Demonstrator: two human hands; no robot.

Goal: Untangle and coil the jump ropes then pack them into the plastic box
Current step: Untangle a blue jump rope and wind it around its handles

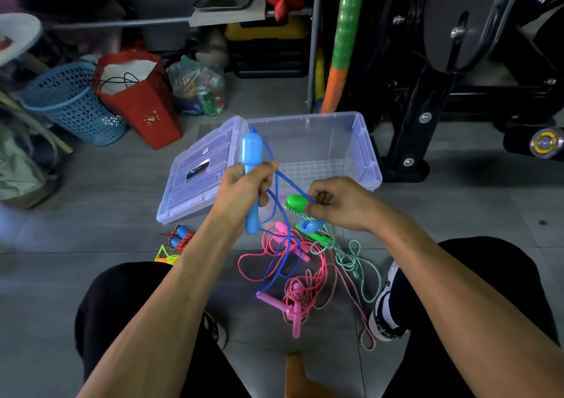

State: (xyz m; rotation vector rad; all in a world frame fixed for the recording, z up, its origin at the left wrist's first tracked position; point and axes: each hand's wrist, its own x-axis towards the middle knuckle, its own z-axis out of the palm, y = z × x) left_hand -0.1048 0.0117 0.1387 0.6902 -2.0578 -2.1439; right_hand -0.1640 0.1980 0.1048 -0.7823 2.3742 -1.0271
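Blue jump rope (pixel 276 242) | left hand (pixel 244 184) fingers grip its handle | right hand (pixel 338 204) fingers pinch its cord

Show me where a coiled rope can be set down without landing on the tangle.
The plastic box looks empty. Bare floor lies left of its lid, and more right of the box. Crowded: the tangled ropes between the shoes, and the small bundle below the lid.
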